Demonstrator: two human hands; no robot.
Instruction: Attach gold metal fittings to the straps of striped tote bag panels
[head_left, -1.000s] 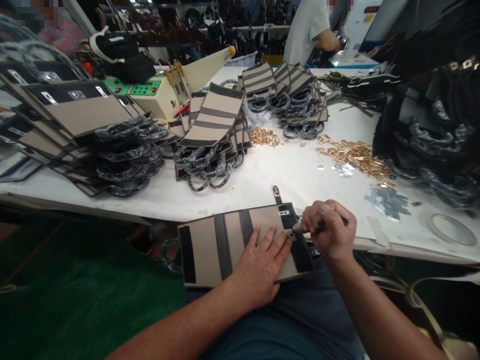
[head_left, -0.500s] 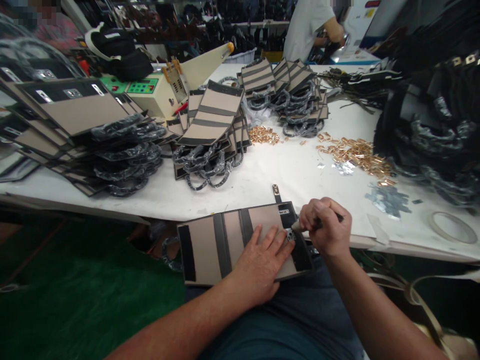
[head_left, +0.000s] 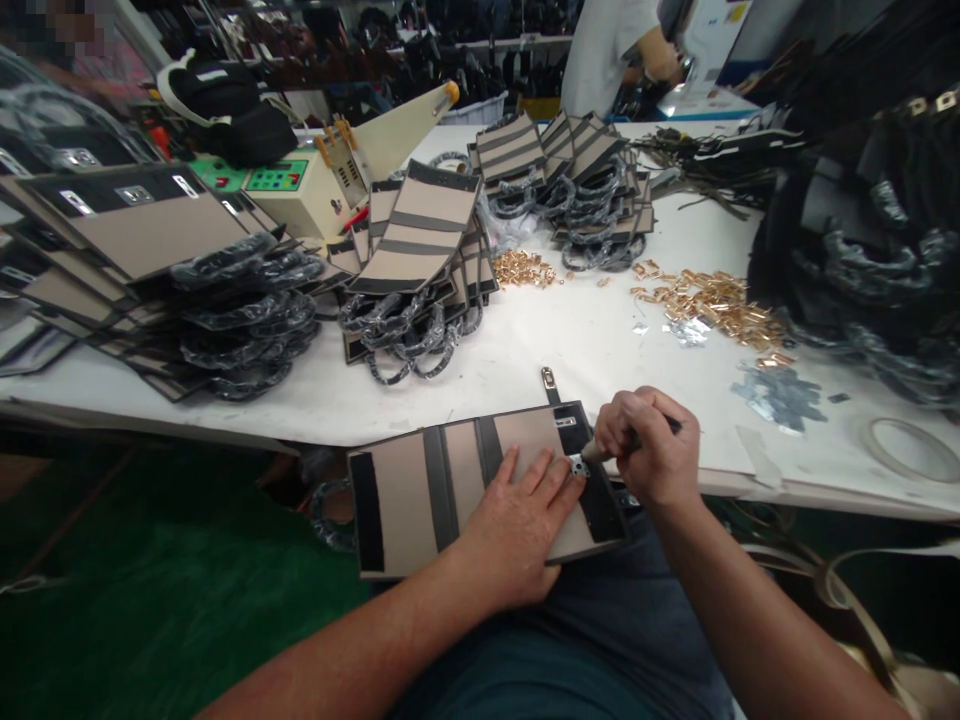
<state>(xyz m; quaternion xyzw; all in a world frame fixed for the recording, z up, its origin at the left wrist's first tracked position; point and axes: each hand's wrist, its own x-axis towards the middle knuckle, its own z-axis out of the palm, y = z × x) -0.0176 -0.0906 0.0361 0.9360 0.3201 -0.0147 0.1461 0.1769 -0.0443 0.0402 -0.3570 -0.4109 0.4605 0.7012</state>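
A beige and black bag panel (head_left: 397,500) with dark cross strips lies over my lap, its far edge at the table. My left hand (head_left: 517,520) rests flat on it, fingers spread, fingertips by a small metal plate (head_left: 580,466) on the black end band. In my right hand (head_left: 652,445) is a pen-like tool (head_left: 592,451), dark with a grey tapered end, pointed at that plate; its exact tip is hard to make out. Another metal plate (head_left: 565,422) sits higher on the band. A strap with a metal fitting (head_left: 549,381) sticks out beyond the panel.
Stacked panels with plastic-wrapped handles (head_left: 420,225) stand left and behind on the white table (head_left: 517,340). Gold fittings (head_left: 712,305), flat metal plates (head_left: 780,395) and a tape roll (head_left: 911,448) lie right. A machine (head_left: 300,195) stands at the back left; a person (head_left: 604,60) works behind.
Both hands stay nearly in place on the panel, the tool still at the metal plate. The view has shifted slightly.
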